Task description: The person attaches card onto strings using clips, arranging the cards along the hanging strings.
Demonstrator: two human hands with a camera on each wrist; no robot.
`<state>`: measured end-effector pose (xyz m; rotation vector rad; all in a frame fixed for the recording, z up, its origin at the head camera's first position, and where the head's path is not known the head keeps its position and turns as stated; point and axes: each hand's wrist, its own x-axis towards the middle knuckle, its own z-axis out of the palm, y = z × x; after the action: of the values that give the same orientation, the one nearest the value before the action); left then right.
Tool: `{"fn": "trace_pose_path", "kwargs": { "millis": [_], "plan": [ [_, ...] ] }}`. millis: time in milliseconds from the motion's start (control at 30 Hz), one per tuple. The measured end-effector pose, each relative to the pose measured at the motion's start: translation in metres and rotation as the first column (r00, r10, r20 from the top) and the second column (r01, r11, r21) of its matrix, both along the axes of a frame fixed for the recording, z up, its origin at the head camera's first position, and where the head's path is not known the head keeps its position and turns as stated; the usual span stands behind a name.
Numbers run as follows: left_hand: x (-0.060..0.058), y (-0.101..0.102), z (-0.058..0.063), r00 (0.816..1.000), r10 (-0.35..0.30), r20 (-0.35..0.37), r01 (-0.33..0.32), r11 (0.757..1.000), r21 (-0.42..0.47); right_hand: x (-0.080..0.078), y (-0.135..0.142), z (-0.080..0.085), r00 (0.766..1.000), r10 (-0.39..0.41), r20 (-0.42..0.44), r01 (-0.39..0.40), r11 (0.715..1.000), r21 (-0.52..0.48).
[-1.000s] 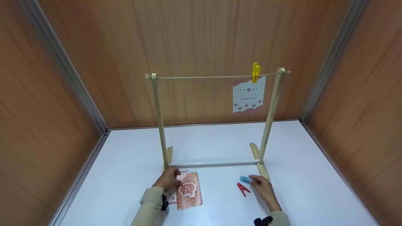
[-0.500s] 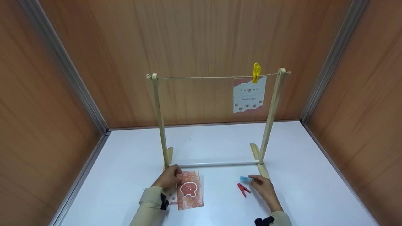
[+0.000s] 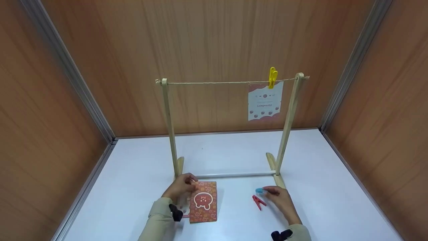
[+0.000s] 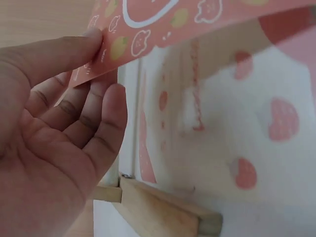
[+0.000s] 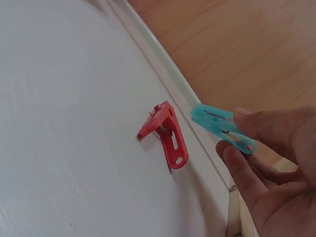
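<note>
My left hand [image 3: 182,187] pinches a corner of a red-orange card [image 3: 203,202] with a bear face, thumb on its printed side in the left wrist view. The card is lifted over a second, white card [image 4: 217,118] with strawberries, which it partly hides in the head view. In my right hand [image 3: 279,199], a blue clothespin [image 5: 217,123] is pinched between thumb and fingers. Just beside it a red clothespin [image 5: 168,133] lies on the white table [image 3: 234,207].
A wooden stand [image 3: 287,127] carries a string [image 3: 214,82] between two posts. From it hangs a white-and-pink card [image 3: 264,103] under a yellow clothespin [image 3: 273,77]. A white rod [image 3: 234,175] joins the posts low down. Wood-grain walls [image 3: 214,40] enclose the table.
My left hand has shifted slightly right with the bear card, which now stands straighter in view. My right hand has turned the blue clothespin a little, so it looks shorter.
</note>
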<state>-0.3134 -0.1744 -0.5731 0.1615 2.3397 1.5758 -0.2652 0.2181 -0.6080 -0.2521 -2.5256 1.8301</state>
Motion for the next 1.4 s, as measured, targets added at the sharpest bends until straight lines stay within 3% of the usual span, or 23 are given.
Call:
{"fn": "trace_pose_path", "kwargs": {
  "millis": [300, 500, 667, 1000, 1200, 1400],
  "plan": [
    [-0.004, 0.009, 0.014, 1.000, 0.005, 0.028, -0.009, 0.991, 0.136, 0.001, -0.003, 0.017, 0.999, -0.013, 0.030, 0.016, 0.995, -0.103],
    [-0.006, 0.021, 0.022, 0.999, 0.042, 0.010, -0.043, 0.962, 0.268, 0.001, -0.004, 0.026, 1.000, -0.008, 0.000, 0.008, 0.998, -0.068],
    [-0.008, 0.029, 0.029, 0.995, 0.100, -0.011, -0.091, 0.942, 0.324, -0.003, -0.003, 0.033, 1.000, -0.029, -0.006, 0.029, 0.997, -0.069],
    [-0.016, 0.045, 0.049, 0.968, 0.244, -0.056, -0.213, 0.920, 0.329, -0.007, -0.005, 0.051, 0.999, -0.006, -0.052, 0.000, 0.993, -0.116],
    [-0.018, 0.053, 0.062, 0.953, 0.286, -0.103, -0.230, 0.900, 0.370, -0.011, -0.009, 0.065, 0.998, 0.023, -0.061, -0.032, 0.987, -0.157],
    [-0.019, 0.062, 0.081, 0.931, 0.330, -0.156, -0.232, 0.864, 0.447, -0.017, -0.014, 0.083, 0.995, 0.048, -0.083, -0.062, 0.983, -0.175]
  ]
}}
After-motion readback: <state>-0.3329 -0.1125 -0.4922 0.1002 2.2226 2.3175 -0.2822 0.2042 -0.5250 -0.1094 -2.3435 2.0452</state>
